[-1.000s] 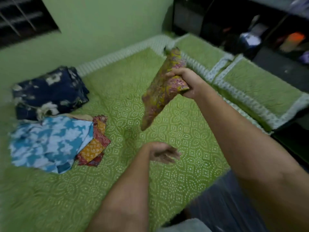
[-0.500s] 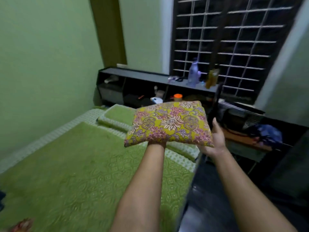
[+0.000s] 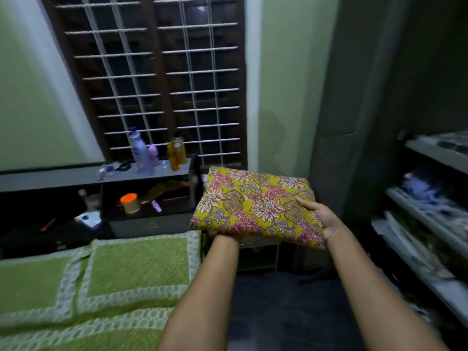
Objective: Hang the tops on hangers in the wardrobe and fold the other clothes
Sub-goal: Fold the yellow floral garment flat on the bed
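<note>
A folded yellow cloth with a pink and white flower print (image 3: 253, 206) is held flat in the air, past the foot corner of the bed. My left hand (image 3: 224, 236) is beneath its near left edge; only the wrist and heel show, the fingers are hidden. My right hand (image 3: 320, 219) grips the right edge, thumb on top and fingers under. Open wardrobe shelves (image 3: 428, 219) with blurred stacked clothes stand just to the right of the cloth.
A bed with a green cover and a pillow (image 3: 136, 269) fills the lower left. Behind it runs a black shelf unit (image 3: 63, 177) with bottles (image 3: 141, 153) and an orange-lidded jar (image 3: 129, 202). A barred window (image 3: 162, 79) is ahead. Dark floor (image 3: 286, 312) lies below my arms.
The view has swung right, from the bed to the wardrobe shelves. The folded cloth went from my right hand alone to both hands and has moved right with them.
</note>
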`<state>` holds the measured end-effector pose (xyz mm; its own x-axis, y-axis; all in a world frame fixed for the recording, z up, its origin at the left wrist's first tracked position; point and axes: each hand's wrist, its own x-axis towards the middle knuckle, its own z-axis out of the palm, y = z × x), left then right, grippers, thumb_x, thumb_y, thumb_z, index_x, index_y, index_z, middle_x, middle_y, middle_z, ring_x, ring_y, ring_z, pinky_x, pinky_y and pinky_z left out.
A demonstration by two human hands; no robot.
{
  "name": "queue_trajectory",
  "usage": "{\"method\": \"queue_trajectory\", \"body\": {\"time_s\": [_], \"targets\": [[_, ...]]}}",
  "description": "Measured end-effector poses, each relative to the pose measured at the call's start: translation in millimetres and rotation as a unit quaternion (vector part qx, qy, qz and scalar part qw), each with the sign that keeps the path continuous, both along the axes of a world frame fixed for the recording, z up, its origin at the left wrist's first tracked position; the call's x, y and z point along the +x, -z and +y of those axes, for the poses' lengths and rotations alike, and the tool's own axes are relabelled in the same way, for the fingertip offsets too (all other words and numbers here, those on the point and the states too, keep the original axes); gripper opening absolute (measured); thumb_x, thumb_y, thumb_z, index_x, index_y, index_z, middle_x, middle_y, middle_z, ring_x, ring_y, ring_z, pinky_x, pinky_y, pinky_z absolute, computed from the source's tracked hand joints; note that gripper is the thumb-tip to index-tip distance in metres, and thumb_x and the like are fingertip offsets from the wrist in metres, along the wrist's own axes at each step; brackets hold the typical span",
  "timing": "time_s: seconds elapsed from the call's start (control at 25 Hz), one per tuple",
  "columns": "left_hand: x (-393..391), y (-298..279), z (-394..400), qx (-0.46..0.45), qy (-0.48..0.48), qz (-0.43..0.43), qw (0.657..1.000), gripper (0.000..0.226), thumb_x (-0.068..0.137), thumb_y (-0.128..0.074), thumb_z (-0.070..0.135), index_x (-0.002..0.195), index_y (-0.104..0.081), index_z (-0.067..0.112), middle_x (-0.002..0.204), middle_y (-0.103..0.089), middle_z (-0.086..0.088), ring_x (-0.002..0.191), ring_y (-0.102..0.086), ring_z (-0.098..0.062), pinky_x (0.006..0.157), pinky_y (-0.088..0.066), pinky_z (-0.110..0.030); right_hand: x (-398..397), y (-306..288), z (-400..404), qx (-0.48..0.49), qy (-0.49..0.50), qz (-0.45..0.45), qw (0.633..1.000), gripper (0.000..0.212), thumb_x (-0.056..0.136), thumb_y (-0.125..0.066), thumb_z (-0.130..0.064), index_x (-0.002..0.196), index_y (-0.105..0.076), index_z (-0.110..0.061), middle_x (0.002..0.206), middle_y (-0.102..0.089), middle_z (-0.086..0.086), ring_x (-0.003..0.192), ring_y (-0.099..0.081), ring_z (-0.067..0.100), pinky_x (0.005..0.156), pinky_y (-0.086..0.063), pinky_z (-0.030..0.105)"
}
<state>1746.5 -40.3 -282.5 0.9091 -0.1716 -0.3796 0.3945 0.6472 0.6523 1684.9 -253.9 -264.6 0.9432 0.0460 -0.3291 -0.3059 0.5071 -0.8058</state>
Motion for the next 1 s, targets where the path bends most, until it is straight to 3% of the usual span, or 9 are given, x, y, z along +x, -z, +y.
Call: {"method": "queue_trajectory", "body": {"time_s": [0.12, 0.24, 0.32, 0.4, 0.48, 0.56, 0.72, 0.84, 1.0], "targets": [[79.9, 14.9, -27.4, -0.025, 0.144, -0.031, 0.989, 0.07, 0.097, -0.017, 0.061, 0.124, -0.056, 0.009, 0.123, -0.06, -0.021, 0.106, -0.06, -0.04, 0.089, -0.045, -0.059, 24.4, -0.7, -52.3, -0.043, 0.061, 0.011, 0.997, 0.063, 0.065, -0.082, -0.016, 0.119, -0.056, 0.002, 0.101, -0.07, 0.023, 0.084, -0.071, 0.037, 0.069, -0.059, 0.051], [143.1, 4.7, -73.1, -0.049, 0.323, 0.0, 0.945, 0.098, 0.076, -0.028, 0.084, 0.122, -0.059, 0.003, 0.11, -0.066, -0.026, 0.09, -0.067, -0.045, 0.072, -0.05, -0.062, 34.3, 0.4, -104.0, -0.069, 0.123, 0.041, 0.989, 0.099, 0.031, -0.097, -0.012, 0.121, -0.056, 0.002, 0.11, -0.067, 0.025, 0.091, -0.069, 0.039, 0.072, -0.057, 0.05], [168.8, 10.9, -109.2, 0.015, 0.421, 0.013, 0.907, 0.087, 0.08, -0.038, 0.077, 0.106, -0.071, 0.001, 0.11, -0.067, -0.025, 0.092, -0.067, -0.043, 0.08, -0.053, -0.057, 28.3, 4.6, -126.5, -0.061, 0.167, 0.059, 0.982, 0.088, 0.037, -0.095, -0.011, 0.117, -0.059, 0.002, 0.108, -0.068, 0.025, 0.089, -0.069, 0.039, 0.072, -0.058, 0.051], [177.9, 14.5, -152.4, 0.095, 0.522, 0.014, 0.848, 0.061, 0.088, -0.049, 0.055, 0.103, -0.071, 0.0, 0.109, -0.068, -0.024, 0.093, -0.068, -0.038, 0.086, -0.052, -0.052, 20.7, 4.2, -145.2, -0.066, 0.227, 0.095, 0.967, 0.056, 0.063, -0.083, -0.012, 0.112, -0.061, 0.003, 0.104, -0.069, 0.024, 0.087, -0.069, 0.037, 0.078, -0.057, 0.052], [184.2, 24.9, -203.2, 0.202, 0.58, -0.014, 0.789, 0.038, 0.088, -0.056, 0.033, 0.105, -0.064, 0.0, 0.093, -0.072, -0.02, 0.081, -0.07, -0.031, 0.078, -0.056, -0.045, 13.9, 8.9, -170.2, -0.08, 0.275, 0.141, 0.948, 0.041, 0.08, -0.067, -0.013, 0.117, -0.059, 0.003, 0.109, -0.067, 0.024, 0.094, -0.067, 0.037, 0.09, -0.051, 0.052], [191.0, 36.9, -257.5, 0.292, 0.595, -0.063, 0.746, 0.024, 0.093, -0.056, 0.025, 0.104, -0.059, 0.004, 0.085, -0.072, -0.017, 0.076, -0.068, -0.029, 0.072, -0.054, -0.042, 5.7, 16.4, -202.0, -0.097, 0.308, 0.176, 0.93, 0.046, 0.081, -0.066, -0.016, 0.122, -0.057, 0.003, 0.115, -0.065, 0.025, 0.101, -0.065, 0.037, 0.097, -0.046, 0.052], [194.6, 33.9, -370.1, 0.261, 0.571, -0.179, 0.758, 0.018, 0.096, -0.054, 0.013, 0.113, -0.052, 0.019, 0.1, -0.067, -0.015, 0.085, -0.066, -0.03, 0.064, -0.057, -0.041, -1.8, 22.9, -280.5, -0.082, 0.399, 0.16, 0.899, 0.04, 0.085, -0.065, -0.034, 0.109, -0.065, -0.002, 0.1, -0.07, 0.022, 0.083, -0.07, 0.034, 0.082, -0.055, 0.048], [206.7, 26.8, -461.1, 0.245, 0.536, -0.299, 0.751, 0.035, 0.095, -0.056, 0.014, 0.129, -0.048, 0.017, 0.112, -0.066, -0.014, 0.093, -0.067, -0.029, 0.078, -0.057, -0.044, 3.0, 23.5, -344.8, -0.124, 0.474, 0.133, 0.862, 0.037, 0.09, -0.064, -0.031, 0.114, -0.062, -0.003, 0.1, -0.071, 0.022, 0.083, -0.07, 0.036, 0.072, -0.057, 0.047], [233.5, -8.3, -570.1, 0.286, 0.442, -0.44, 0.727, 0.047, 0.095, -0.057, 0.02, 0.14, -0.045, 0.02, 0.128, -0.06, -0.006, 0.114, -0.058, -0.023, 0.102, -0.045, -0.046, 26.0, -1.1, -426.9, -0.241, 0.549, 0.083, 0.796, 0.026, 0.092, -0.062, -0.017, 0.116, -0.058, -0.009, 0.105, -0.07, 0.016, 0.09, -0.069, 0.035, 0.084, -0.054, 0.056]]}}
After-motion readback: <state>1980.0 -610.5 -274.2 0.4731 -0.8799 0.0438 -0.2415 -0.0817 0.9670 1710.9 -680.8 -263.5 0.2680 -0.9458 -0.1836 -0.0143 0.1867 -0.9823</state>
